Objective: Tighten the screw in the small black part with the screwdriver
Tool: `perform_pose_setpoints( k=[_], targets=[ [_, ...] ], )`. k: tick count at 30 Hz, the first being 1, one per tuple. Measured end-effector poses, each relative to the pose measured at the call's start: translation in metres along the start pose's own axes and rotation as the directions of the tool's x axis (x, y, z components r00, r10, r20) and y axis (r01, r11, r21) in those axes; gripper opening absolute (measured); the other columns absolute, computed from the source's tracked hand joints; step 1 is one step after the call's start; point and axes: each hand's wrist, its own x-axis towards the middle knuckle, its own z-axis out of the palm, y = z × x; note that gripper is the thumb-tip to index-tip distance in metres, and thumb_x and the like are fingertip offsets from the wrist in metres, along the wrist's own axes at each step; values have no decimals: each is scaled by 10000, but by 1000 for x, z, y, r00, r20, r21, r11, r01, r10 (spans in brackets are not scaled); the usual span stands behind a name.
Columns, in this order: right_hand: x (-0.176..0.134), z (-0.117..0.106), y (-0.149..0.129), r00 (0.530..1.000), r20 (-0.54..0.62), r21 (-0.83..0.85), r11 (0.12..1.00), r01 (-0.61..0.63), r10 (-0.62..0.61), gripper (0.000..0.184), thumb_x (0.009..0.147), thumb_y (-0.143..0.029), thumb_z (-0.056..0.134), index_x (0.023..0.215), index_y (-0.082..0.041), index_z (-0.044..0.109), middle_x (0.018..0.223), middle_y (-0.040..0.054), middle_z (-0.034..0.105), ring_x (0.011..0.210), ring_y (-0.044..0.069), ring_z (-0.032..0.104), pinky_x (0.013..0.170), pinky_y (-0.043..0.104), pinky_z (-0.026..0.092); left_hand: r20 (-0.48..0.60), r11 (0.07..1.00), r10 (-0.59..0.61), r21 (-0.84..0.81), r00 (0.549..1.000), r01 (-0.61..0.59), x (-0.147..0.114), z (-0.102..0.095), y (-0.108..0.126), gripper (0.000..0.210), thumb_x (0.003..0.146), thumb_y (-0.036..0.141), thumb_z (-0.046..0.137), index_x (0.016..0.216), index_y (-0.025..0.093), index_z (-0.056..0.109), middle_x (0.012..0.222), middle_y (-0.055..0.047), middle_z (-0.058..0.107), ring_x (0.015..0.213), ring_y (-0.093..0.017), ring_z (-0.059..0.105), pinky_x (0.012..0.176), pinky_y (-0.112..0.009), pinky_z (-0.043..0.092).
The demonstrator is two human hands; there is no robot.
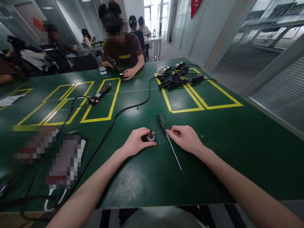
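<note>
My left hand (137,141) is curved around a small dark part with a round metal flange and a short upright stub, a spindle-like piece (151,136); its exact kind I cannot make out. The thumb and fingers grip it from the left, low over the table. Just to the right, a long screwdriver (161,123) with a dark green handle slants across the table, its thin shaft pointing toward me. My right hand (186,136) has its fingers curled, and the fingertips pinch the screwdriver where handle meets shaft.
A black cable (133,107) crosses the green table (213,177) on my left. Another tool (102,92) lies in a yellow taped box (96,120). Tangled black cords (177,76) sit at the back right. Across the table a person (125,47) holds a power tool (114,64).
</note>
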Motion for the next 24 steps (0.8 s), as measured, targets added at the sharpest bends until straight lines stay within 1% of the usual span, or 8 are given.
perform_pose_setpoints(
  k=[4,7,11,13,17,19,22,24],
  targets=[
    [1,-3,3,1000,-25,10,1000,8,-8,433,964,-472,539,612,-220,569,543,6,575,509,164,523,564,289,327,-22,1000,-9,11,1000,9,1,-1,-5,274,828,421,849,861,168,750,977,-61,792,823,-165,705,776,-283,542],
    [2,-6,4,1000,-18,20,1000,-8,9,415,961,-456,544,622,-219,580,552,6,575,522,166,527,567,288,330,-54,999,-40,27,998,42,2,-7,-10,272,814,424,858,867,177,757,986,-53,796,811,-161,707,779,-277,546],
    [2,-6,-1,1000,25,33,999,-15,14,391,971,-433,545,652,-213,597,588,4,595,549,163,535,599,285,330,-126,992,-108,48,986,115,6,-25,-22,335,793,468,855,965,188,789,917,-39,789,785,-168,705,750,-276,542],
    [2,-4,-5,998,58,27,1000,9,-10,405,976,-417,553,626,-214,564,588,-1,585,548,155,524,592,279,310,-189,985,-151,57,970,165,8,-38,-30,383,788,524,830,944,177,787,924,-55,795,800,-187,706,743,-290,542],
    [1,0,-10,995,95,-5,999,37,-36,409,984,-372,593,612,-208,548,587,-15,571,549,140,501,593,274,292,-312,957,-244,78,918,281,9,-71,-48,480,746,591,812,932,150,784,852,-72,795,715,-202,677,683,-305,516],
    [1,2,-11,994,106,-4,999,32,-32,405,990,-360,607,619,-205,560,587,-20,569,555,136,506,597,271,289,-393,915,-319,108,863,388,7,-87,-56,459,712,573,825,940,176,792,871,-55,803,736,-204,683,699,-295,515],
    [1,2,-13,994,109,-22,999,28,-25,385,997,-353,629,645,-199,597,607,-19,600,578,134,534,605,268,292,-491,868,-324,186,808,461,3,-108,-63,406,710,537,815,930,198,786,902,-51,806,784,-224,693,725,-298,522],
    [2,0,-17,993,116,-67,998,12,-4,374,988,-370,653,658,-196,625,635,-7,642,613,141,572,613,266,301,-537,783,-354,278,766,556,2,-120,-66,402,747,522,788,971,189,782,946,-53,805,826,-225,702,747,-286,517]
  ],
)
